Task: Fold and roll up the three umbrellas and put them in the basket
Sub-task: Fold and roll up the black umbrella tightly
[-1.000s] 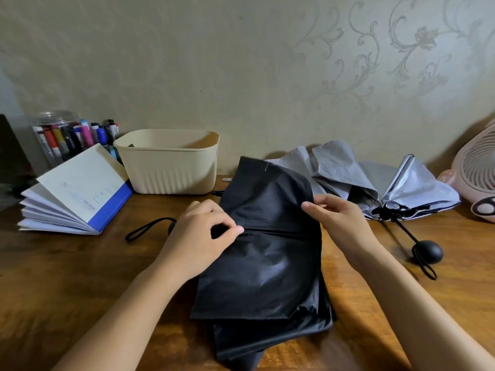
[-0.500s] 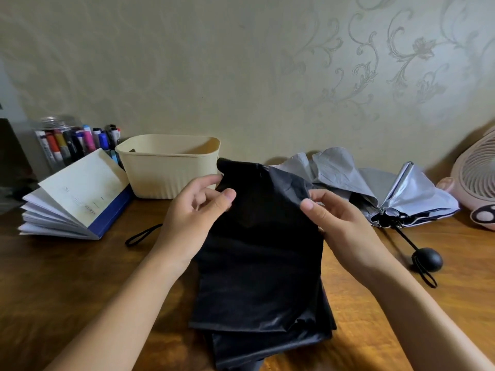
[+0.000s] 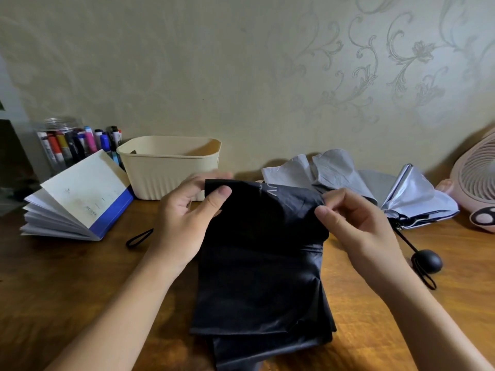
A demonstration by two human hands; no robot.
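A black umbrella (image 3: pixel 262 277) lies flattened on the wooden table (image 3: pixel 67 290), its canopy folded into a long panel. My left hand (image 3: pixel 184 218) pinches the panel's upper left corner, and my right hand (image 3: pixel 356 226) pinches its upper right edge; both lift the top of the fabric off the table. Behind it to the right lies a grey umbrella (image 3: pixel 361 183), collapsed but loose, with its black round handle (image 3: pixel 427 261) and wrist loop pointing toward me. The cream basket (image 3: pixel 168 167) stands behind my left hand, near the wall. A third umbrella is not visible.
An open book with a blue spine (image 3: pixel 80 199) lies at the left, a clear jar of markers (image 3: pixel 64 143) behind it. A pink fan (image 3: pixel 479 180) stands at the right edge. A black strap loop (image 3: pixel 139 238) lies on the table left of my left wrist.
Both hands have moved up the black canopy from its middle to its top edge and lifted that edge off the table. The grey umbrella has not moved.
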